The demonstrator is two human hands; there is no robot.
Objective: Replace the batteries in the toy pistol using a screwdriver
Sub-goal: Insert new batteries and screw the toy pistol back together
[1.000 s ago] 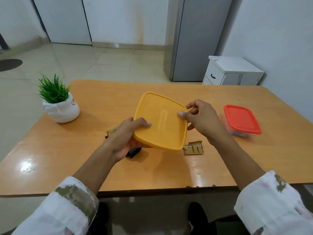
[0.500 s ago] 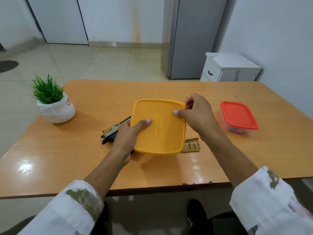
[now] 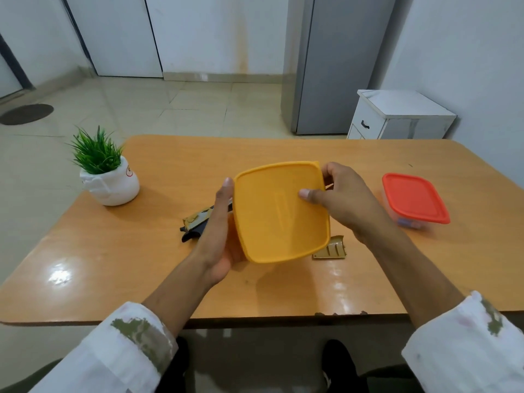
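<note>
Glossy wood-grain table (image 3: 113,259) carries a red-lidded tub (image 3: 414,197). Both hands grip a smooth, rounded-square yellow box (image 3: 280,214): left hand (image 3: 218,242) cups its edge (fingers hidden beneath), right hand (image 3: 348,199) pinches the far corner. The toy pistol (image 3: 195,222) lies behind the left hand, mostly masked.

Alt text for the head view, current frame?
Two hands hold a tilted yellow box above a wooden table, left hand at its left edge, right hand gripping its far right corner. On the table: a toy pistol partly hidden behind the left hand, a gold cover, a red-lidded box, a potted plant.
</note>
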